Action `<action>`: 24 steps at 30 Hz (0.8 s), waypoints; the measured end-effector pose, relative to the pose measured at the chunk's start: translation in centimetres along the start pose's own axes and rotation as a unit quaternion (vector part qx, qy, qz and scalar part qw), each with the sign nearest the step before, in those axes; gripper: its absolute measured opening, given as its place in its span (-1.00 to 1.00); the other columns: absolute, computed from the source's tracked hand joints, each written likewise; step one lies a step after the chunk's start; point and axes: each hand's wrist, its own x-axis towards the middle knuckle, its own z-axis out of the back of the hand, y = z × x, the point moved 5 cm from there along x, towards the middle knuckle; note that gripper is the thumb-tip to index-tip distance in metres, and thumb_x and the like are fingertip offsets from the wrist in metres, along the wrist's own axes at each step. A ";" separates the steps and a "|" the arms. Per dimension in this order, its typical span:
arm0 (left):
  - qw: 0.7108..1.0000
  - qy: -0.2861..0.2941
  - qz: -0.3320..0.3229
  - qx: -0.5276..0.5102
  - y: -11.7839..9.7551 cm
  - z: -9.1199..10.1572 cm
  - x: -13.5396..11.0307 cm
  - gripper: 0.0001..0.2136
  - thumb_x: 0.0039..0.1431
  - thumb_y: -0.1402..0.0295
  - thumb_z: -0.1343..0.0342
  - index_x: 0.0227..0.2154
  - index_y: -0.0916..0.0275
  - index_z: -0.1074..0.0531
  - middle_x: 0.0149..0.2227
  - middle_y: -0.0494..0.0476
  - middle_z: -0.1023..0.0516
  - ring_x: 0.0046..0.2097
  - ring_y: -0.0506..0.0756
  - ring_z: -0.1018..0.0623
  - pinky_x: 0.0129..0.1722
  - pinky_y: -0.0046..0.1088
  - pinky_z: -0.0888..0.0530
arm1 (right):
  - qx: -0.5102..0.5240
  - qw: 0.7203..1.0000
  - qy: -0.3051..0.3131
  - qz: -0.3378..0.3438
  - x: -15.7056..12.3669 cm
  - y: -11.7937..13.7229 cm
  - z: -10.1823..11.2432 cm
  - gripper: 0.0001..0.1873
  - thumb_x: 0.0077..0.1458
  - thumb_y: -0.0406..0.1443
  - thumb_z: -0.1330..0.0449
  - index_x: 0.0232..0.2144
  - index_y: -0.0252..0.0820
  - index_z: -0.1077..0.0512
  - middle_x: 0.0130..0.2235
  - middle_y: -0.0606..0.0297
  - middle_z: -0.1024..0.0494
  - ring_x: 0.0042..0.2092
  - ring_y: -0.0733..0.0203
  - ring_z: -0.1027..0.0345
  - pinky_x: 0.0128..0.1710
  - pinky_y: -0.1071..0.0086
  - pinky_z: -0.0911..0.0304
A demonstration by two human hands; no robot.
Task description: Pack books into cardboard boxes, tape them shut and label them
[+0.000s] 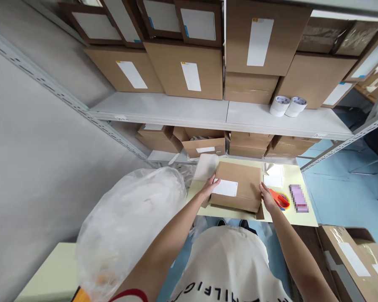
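A brown cardboard box (247, 180) with a white label (226, 188) on its top left lies on a pale yellow table (204, 209). My left hand (210, 186) grips the box's left side, thumb on top by the label. On the opposite side, my right hand (266, 196) is closed on the right edge. Flaps stick out at the near side of the box. Close to my right hand lie an orange-handled tool (280, 199), a yellow ring partly behind it, white papers (274, 175) and a pixelated purple item (299, 198).
Behind the table stands a grey metal shelf (176, 107) full of cardboard boxes (195, 71), with two white tape rolls (279, 105) on its edge. A large clear plastic bag (129, 218) bulges at the left. More boxes (349, 256) sit at the lower right.
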 end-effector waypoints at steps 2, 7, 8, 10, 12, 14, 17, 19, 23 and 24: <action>0.999 0.017 0.019 0.046 0.7 0.5 -0.5 -0.16 -0.12 -0.01 -0.34 0.22 0.24 -0.26 0.26 0.38 -0.33 0.26 0.34 -0.35 0.23 -0.15 -0.28 | -0.025 0.999 -0.002 0.022 -0.8 -0.4 0.5 -0.12 0.01 0.18 -0.18 0.30 0.02 -0.17 0.36 0.20 -0.20 0.34 -0.02 -0.10 0.26 0.06 -0.17; 0.973 0.042 -0.028 0.227 2.7 2.9 -4.8 -0.04 -0.40 0.23 -0.46 0.20 0.27 -0.28 0.31 0.39 -0.26 0.32 0.38 -0.24 0.29 -0.07 -0.18 | -0.210 0.972 0.010 0.106 -4.5 -3.5 1.9 -0.01 -0.04 0.13 -0.22 0.35 -0.03 -0.05 0.27 -0.01 -0.31 0.24 -0.15 -0.28 0.07 -0.09 -0.33; 0.968 0.045 -0.042 0.243 3.0 3.1 -5.8 -0.11 -0.41 0.28 -0.44 0.14 0.24 -0.34 0.26 0.34 -0.34 0.28 0.37 -0.32 0.27 -0.07 -0.23 | -0.224 0.969 0.005 0.106 -5.3 -4.5 2.0 0.03 -0.12 0.12 -0.27 0.34 -0.03 -0.08 0.24 -0.03 -0.35 0.18 -0.18 -0.35 0.00 -0.11 -0.37; 0.969 0.027 -0.053 0.240 3.6 3.6 -7.4 -0.40 -0.30 0.34 -0.37 -0.05 0.18 -0.48 0.05 0.25 -0.56 0.09 0.33 -0.51 0.13 -0.12 -0.39 | -0.226 0.968 0.005 0.108 -6.8 -5.9 1.8 -0.01 -0.18 0.09 -0.28 0.29 -0.06 -0.17 0.12 -0.03 -0.48 0.01 -0.16 -0.50 -0.12 -0.08 -0.43; 0.974 -0.023 -0.060 0.216 3.4 4.0 -8.2 -0.73 -0.16 0.34 -0.27 -0.29 0.16 -0.52 -0.24 0.15 -0.65 -0.16 0.25 -0.61 -0.08 -0.21 -0.50 | -0.233 0.964 -0.016 0.124 -8.0 -5.8 1.7 -0.20 -0.09 0.04 -0.20 0.20 -0.10 -0.30 -0.04 0.01 -0.59 -0.15 -0.12 -0.57 -0.19 -0.02 -0.45; 0.975 -0.076 -0.074 0.197 2.4 4.5 -8.3 -0.89 -0.07 0.29 -0.21 -0.43 0.16 -0.48 -0.43 0.08 -0.61 -0.34 0.17 -0.58 -0.23 -0.29 -0.50 | -0.271 0.948 -0.085 0.144 -8.9 -4.3 2.2 -0.38 0.02 -0.02 -0.09 0.09 -0.13 -0.42 -0.20 0.06 -0.64 -0.22 -0.13 -0.57 -0.22 0.03 -0.43; 0.969 -0.141 -0.107 0.171 -0.6 5.3 -7.3 -0.85 0.01 0.20 -0.18 -0.44 0.17 -0.45 -0.46 0.08 -0.58 -0.38 0.14 -0.56 -0.28 -0.34 -0.48 | -0.325 0.906 -0.214 0.167 -9.5 -0.2 3.8 -0.44 0.08 -0.06 0.02 0.02 -0.17 -0.47 -0.34 0.09 -0.63 -0.28 -0.11 -0.55 -0.29 0.12 -0.39; 0.969 -0.163 -0.131 0.135 -3.0 5.5 -6.1 -0.82 0.03 0.18 -0.18 -0.41 0.18 -0.43 -0.40 0.12 -0.61 -0.33 0.15 -0.58 -0.26 -0.35 -0.48 | -0.327 0.887 -0.266 0.188 -9.1 2.8 4.8 -0.43 0.09 -0.08 0.04 0.04 -0.21 -0.44 -0.33 0.09 -0.62 -0.30 -0.06 -0.52 -0.31 0.17 -0.36; 0.968 -0.183 -0.148 0.085 -6.9 5.4 -3.2 -0.74 -0.01 0.22 -0.26 -0.29 0.21 -0.39 -0.41 0.13 -0.60 -0.37 0.13 -0.58 -0.28 -0.36 -0.47 | -0.309 0.876 -0.293 0.227 -7.2 7.3 5.3 -0.41 0.07 -0.12 0.04 0.07 -0.31 -0.38 -0.26 0.03 -0.61 -0.28 -0.02 -0.49 -0.30 0.20 -0.32; 0.968 -0.188 -0.147 0.080 -7.5 5.4 -2.4 -0.70 -0.02 0.23 -0.27 -0.25 0.22 -0.38 -0.45 0.10 -0.58 -0.41 0.12 -0.56 -0.30 -0.37 -0.46 | -0.310 0.873 -0.292 0.237 -6.8 8.1 5.1 -0.42 0.08 -0.13 0.04 0.08 -0.31 -0.36 -0.25 0.03 -0.61 -0.28 -0.01 -0.48 -0.29 0.21 -0.31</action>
